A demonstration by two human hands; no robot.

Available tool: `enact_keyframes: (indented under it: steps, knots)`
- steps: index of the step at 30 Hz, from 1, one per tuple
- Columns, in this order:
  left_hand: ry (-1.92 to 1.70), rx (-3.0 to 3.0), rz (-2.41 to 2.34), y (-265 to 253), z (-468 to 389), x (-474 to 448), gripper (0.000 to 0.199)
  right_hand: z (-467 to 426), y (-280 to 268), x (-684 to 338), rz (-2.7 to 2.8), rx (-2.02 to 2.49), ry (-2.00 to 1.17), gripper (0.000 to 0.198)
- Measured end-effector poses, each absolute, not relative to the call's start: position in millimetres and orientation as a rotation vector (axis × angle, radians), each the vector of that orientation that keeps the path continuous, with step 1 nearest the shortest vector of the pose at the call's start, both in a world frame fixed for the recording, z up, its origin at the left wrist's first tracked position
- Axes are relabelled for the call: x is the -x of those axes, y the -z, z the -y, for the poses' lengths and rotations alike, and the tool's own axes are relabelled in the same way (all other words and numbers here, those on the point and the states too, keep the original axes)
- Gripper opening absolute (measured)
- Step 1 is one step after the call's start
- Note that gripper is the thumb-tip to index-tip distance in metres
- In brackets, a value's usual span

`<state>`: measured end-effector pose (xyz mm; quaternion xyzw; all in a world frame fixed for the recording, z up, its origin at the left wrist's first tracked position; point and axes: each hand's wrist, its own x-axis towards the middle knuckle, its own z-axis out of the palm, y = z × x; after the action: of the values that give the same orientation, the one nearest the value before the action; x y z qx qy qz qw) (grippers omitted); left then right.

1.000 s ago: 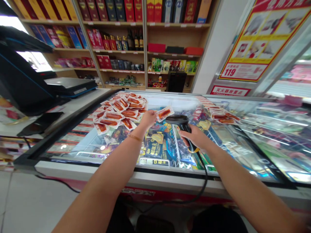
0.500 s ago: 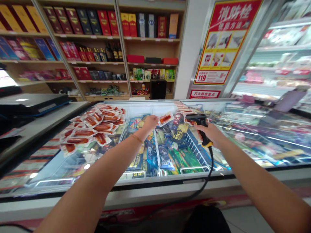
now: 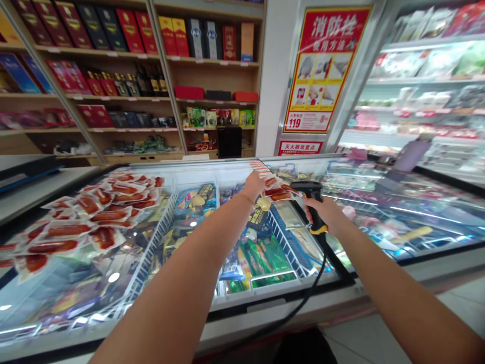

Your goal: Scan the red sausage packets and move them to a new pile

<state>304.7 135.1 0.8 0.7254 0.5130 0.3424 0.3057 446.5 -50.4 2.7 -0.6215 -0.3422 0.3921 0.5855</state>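
My right hand (image 3: 326, 212) is wrapped round the grip of a black and yellow barcode scanner (image 3: 308, 189), its cable hanging toward the freezer's front edge. The scanner's head points left at red-brown sausages in clear vacuum packs (image 3: 278, 193). My left hand (image 3: 254, 185) is closed at the left edge of these packs, pinching one; its fingertips are partly hidden. The packs overlap, so I cannot tell exactly which one is held. On the glass to the left lies a big pile of similar packaged sausages (image 3: 109, 215).
Beneath the glass top of the chest freezer (image 3: 261, 306), wire baskets (image 3: 284, 237) hold bagged frozen goods. Behind stand shelves (image 3: 212, 63) of boxes and bottles, and a red poster (image 3: 326, 71). A refrigerated display (image 3: 428, 81) is at right, a grey counter (image 3: 64, 189) at left.
The view has turned right. My left hand has carried its sausage pack rightward, up to the packs by the scanner. My right hand still grips the scanner, now farther right along the freezer.
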Motion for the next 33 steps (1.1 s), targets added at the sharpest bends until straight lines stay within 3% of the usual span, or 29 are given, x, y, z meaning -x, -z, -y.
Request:
enact_keyframes:
  steps: [6,17,22,27,33]
  knots:
    - [-0.901,-2.030,-1.471,1,-125,-246,0.047,40,-9,-412,0.863,1.461,-0.943,0.016]
    - [-0.911,-2.060,-1.747,1,-90,-42,0.042,23,-20,-281,1.035,1.357,-1.079,0.015]
    - [-0.664,-2.255,-2.240,-13,-57,37,0.042,16,-6,-232,1.060,1.241,-1.158,0.016]
    - [-0.565,-2.140,-2.483,3,-46,67,0.048,17,15,-219,1.020,1.261,-1.207,0.018]
    - [-0.606,-2.141,-2.483,9,-54,69,0.039,19,21,-236,0.924,1.255,-1.223,0.021]
